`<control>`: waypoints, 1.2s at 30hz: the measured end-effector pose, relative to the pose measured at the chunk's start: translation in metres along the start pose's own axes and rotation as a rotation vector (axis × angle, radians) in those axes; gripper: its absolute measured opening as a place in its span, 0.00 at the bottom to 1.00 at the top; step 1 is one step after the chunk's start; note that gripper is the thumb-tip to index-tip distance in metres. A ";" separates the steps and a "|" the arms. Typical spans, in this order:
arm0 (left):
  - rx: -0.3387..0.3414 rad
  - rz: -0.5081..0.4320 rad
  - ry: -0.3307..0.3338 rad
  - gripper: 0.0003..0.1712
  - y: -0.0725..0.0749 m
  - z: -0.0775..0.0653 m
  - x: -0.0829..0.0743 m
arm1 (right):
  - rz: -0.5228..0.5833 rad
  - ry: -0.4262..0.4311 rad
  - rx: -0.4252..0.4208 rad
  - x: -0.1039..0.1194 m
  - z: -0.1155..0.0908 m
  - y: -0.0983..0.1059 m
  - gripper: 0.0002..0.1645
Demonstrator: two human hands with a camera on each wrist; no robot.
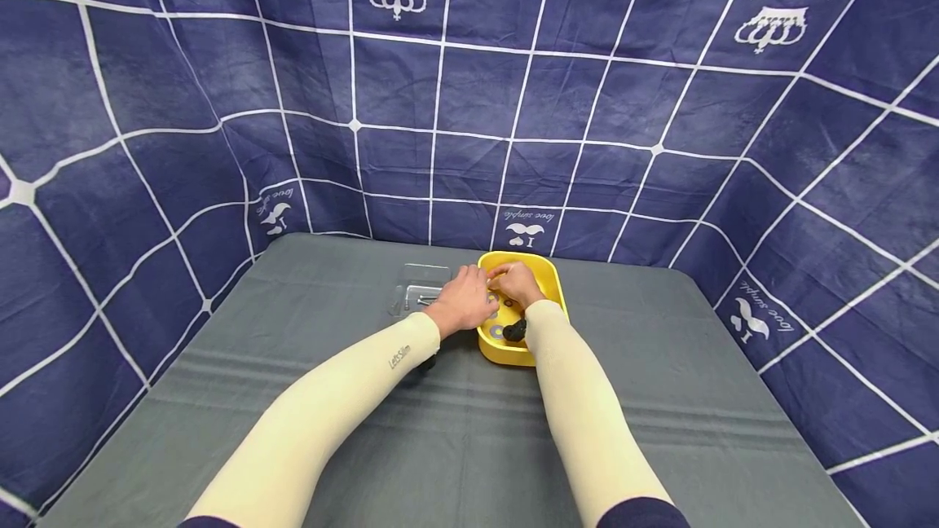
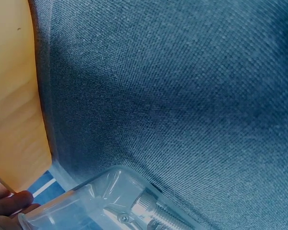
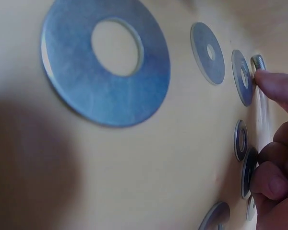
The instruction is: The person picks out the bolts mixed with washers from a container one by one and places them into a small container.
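My left hand (image 1: 466,300) lies over the left rim of a yellow bin (image 1: 506,355). In the left wrist view its fingertips show beside the bin's wall (image 2: 14,96); their grip is mostly hidden. Inside the bin, my right hand (image 1: 516,283) reaches down near the left hand's fingertips. From the right wrist, one fingertip lies on the threaded end of a silver bolt (image 3: 258,61), and the other fingers curl beside its shank. Flat metal washers lie around them: a big one (image 3: 69,72), a smaller one (image 3: 207,52) and several more.
Left of the bin is a clear plastic box (image 1: 425,274), with metal bolts (image 2: 158,211) inside. Grey cloth (image 1: 469,446) covers the table. Behind hangs a blue curtain (image 1: 469,88) with white lines. Black wrist cameras show at both wrists.
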State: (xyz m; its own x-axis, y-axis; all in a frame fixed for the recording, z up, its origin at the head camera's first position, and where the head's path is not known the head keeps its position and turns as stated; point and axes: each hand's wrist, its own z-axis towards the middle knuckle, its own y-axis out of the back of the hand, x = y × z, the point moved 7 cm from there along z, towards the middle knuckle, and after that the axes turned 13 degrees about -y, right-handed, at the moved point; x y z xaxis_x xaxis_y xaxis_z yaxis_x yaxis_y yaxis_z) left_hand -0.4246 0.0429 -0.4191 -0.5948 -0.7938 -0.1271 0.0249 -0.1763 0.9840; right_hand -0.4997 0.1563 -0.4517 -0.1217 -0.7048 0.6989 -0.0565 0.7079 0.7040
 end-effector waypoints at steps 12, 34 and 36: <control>-0.003 0.035 0.022 0.34 0.001 0.002 0.002 | -0.116 0.057 -0.020 0.006 -0.005 0.001 0.07; 0.016 0.071 0.015 0.35 0.008 0.000 0.001 | -0.187 0.034 0.009 -0.002 -0.007 0.010 0.12; 0.012 0.084 0.005 0.35 0.009 0.000 0.000 | -0.179 0.054 0.005 0.000 -0.007 0.013 0.12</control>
State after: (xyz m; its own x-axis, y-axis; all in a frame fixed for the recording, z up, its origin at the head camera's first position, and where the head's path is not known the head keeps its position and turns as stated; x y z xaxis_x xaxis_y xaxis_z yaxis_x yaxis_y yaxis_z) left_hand -0.4245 0.0410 -0.4103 -0.5866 -0.8087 -0.0444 0.0647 -0.1014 0.9927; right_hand -0.4930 0.1655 -0.4417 -0.0560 -0.8207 0.5686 -0.0769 0.5714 0.8171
